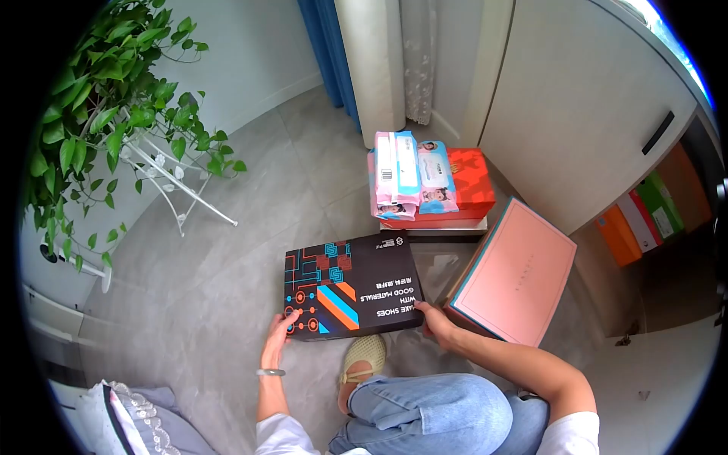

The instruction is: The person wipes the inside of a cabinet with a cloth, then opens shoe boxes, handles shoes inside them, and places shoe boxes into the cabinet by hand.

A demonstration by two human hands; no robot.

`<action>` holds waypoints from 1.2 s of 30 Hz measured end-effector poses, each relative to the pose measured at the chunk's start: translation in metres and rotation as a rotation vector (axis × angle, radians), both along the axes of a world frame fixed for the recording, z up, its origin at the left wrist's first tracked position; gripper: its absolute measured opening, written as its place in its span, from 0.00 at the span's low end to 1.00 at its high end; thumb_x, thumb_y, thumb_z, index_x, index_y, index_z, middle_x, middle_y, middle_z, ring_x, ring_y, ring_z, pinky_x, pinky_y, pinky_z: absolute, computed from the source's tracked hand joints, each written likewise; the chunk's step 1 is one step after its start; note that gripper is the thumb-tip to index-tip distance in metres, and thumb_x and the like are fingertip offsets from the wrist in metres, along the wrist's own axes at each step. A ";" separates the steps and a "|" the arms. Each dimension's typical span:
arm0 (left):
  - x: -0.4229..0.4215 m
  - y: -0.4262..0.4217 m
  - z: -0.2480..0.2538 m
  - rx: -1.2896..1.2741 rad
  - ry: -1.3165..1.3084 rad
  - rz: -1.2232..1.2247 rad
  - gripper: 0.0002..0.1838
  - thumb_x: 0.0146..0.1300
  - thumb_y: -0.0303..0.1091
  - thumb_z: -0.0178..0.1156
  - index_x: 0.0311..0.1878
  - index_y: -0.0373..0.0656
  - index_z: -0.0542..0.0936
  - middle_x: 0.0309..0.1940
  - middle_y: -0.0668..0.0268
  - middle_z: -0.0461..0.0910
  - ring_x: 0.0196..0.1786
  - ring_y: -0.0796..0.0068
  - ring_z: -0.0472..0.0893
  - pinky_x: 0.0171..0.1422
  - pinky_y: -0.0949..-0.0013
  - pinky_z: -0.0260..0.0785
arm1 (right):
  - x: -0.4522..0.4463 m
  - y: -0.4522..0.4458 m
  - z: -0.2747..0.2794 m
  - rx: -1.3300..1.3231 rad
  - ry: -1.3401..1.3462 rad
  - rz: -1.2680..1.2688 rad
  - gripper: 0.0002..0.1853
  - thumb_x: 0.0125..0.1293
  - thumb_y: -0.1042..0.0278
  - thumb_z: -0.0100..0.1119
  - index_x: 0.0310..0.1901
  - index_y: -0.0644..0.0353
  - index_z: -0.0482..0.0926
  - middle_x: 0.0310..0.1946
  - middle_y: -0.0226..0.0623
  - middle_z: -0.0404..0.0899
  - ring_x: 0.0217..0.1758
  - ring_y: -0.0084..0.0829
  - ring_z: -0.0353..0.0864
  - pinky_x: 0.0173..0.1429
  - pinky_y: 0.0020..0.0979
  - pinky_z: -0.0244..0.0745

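A flat black shoebox [356, 284] with blue and orange patterns and white lettering is held level between both hands. My left hand [280, 330] grips its near left corner, thumb on the lid. At the near right corner my right hand [434, 320] is closed on the box, thumb on top. A pink box [519, 273] lies to the right of it. Beyond the black box, packs of wipes [396, 174] and a second pack [437, 178] rest on a red box [474, 182], which sits on another box.
A trailing green plant [114, 98] on a white metal stand [178, 182] is at the left. A cabinet [584, 98] with an open shelf holding an orange box [623, 231] and a green one [661, 208] is on the right. Curtains [371, 68] hang behind.
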State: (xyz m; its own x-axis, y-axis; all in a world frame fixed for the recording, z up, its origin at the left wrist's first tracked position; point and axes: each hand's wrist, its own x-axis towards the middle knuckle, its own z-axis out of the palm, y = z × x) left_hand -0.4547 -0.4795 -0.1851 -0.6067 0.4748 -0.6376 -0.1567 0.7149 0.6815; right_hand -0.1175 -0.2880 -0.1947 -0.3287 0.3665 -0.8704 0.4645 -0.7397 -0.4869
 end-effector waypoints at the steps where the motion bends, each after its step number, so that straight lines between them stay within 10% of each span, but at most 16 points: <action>1: -0.007 0.002 0.003 -0.001 0.000 0.003 0.39 0.53 0.61 0.69 0.59 0.42 0.73 0.53 0.62 0.79 0.53 0.68 0.76 0.56 0.57 0.62 | -0.003 -0.001 0.008 -0.001 0.000 0.003 0.21 0.69 0.48 0.52 0.50 0.59 0.76 0.43 0.36 0.71 0.45 0.30 0.72 0.55 0.32 0.71; 9: -0.023 -0.002 0.018 -0.083 -0.056 -0.201 0.33 0.56 0.57 0.69 0.52 0.36 0.80 0.43 0.59 0.85 0.42 0.69 0.83 0.45 0.62 0.77 | -0.006 -0.012 0.004 0.010 -0.004 -0.005 0.21 0.69 0.49 0.59 0.46 0.62 0.77 0.34 0.30 0.71 0.36 0.26 0.71 0.47 0.30 0.74; 17: -0.017 0.007 0.036 -0.144 -0.087 -0.202 0.36 0.59 0.55 0.68 0.61 0.37 0.75 0.52 0.58 0.82 0.56 0.70 0.80 0.61 0.64 0.71 | -0.002 0.003 0.021 -0.017 0.068 0.041 0.28 0.63 0.48 0.66 0.51 0.66 0.76 0.46 0.39 0.76 0.47 0.29 0.77 0.54 0.29 0.74; 27: -0.050 -0.031 0.005 0.455 -0.085 -0.194 0.28 0.59 0.33 0.71 0.61 0.41 0.72 0.55 0.66 0.77 0.57 0.73 0.76 0.65 0.66 0.66 | 0.004 -0.043 0.014 0.589 0.250 0.081 0.21 0.63 0.65 0.68 0.50 0.68 0.71 0.43 0.45 0.77 0.43 0.36 0.80 0.50 0.36 0.77; 31: -0.066 -0.033 0.013 0.566 0.143 -0.154 0.32 0.63 0.30 0.66 0.69 0.39 0.68 0.60 0.59 0.76 0.62 0.69 0.75 0.67 0.66 0.66 | -0.001 -0.061 0.044 1.004 0.276 0.466 0.16 0.63 0.72 0.64 0.50 0.61 0.70 0.46 0.46 0.69 0.42 0.44 0.82 0.52 0.39 0.79; 36: -0.086 -0.032 -0.001 0.625 0.271 0.055 0.30 0.67 0.38 0.59 0.70 0.39 0.67 0.63 0.59 0.74 0.64 0.67 0.73 0.68 0.65 0.64 | -0.020 -0.068 0.053 0.856 0.759 0.875 0.34 0.68 0.75 0.56 0.74 0.51 0.57 0.69 0.54 0.59 0.73 0.51 0.61 0.75 0.42 0.62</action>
State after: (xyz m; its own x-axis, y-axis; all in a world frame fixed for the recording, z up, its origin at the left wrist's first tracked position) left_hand -0.5404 -0.5120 -0.1863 -0.7400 0.6683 -0.0757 0.0533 0.1706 0.9839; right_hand -0.1376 -0.3561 -0.1417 -0.9929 0.1190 -0.0068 0.0404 0.2828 -0.9583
